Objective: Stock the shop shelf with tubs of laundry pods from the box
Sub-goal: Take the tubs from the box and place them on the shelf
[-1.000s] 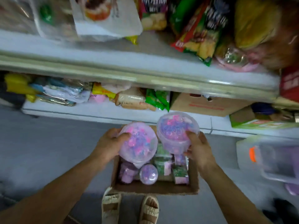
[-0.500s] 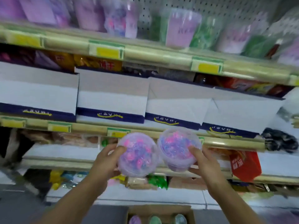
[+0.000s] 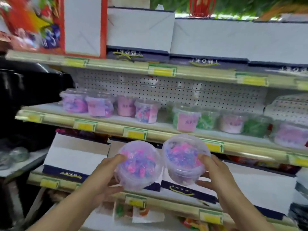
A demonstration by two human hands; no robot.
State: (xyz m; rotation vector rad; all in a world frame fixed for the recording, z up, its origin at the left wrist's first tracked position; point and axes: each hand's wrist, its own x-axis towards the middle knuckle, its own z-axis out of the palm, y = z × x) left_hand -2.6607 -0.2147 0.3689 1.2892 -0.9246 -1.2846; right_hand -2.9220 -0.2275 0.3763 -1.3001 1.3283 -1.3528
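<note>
1. At the far left a dark, blurred bulk [image 3: 30,100] covers the left end of the shelving; what it is cannot be told.
2. The left hand [image 3: 106,179] grips a clear tub of pink and purple pods [image 3: 138,165], thumb curled over its lid rim, the other fingers wrapped under its base.
3. Just beside it, sides close or touching, the right hand [image 3: 215,174] grips a second tub [image 3: 185,160], thumb on the lid rim, fingers spread round the wall below.
4. Both tubs are held in the air in front of the shelving, below the front edge of the shelf [image 3: 106,126] with yellow price tags.
5. On that shelf, from the left end: a row of pink-and-purple tubs [image 3: 100,105] near the front edge, backed by a pegboard wall [image 3: 166,87].
6. Toward the right end stand green-filled tubs [image 3: 206,120] mixed with pale pink ones.
7. White cartons with dark blue bands [image 3: 73,159] fill the shelves above and below.
</note>
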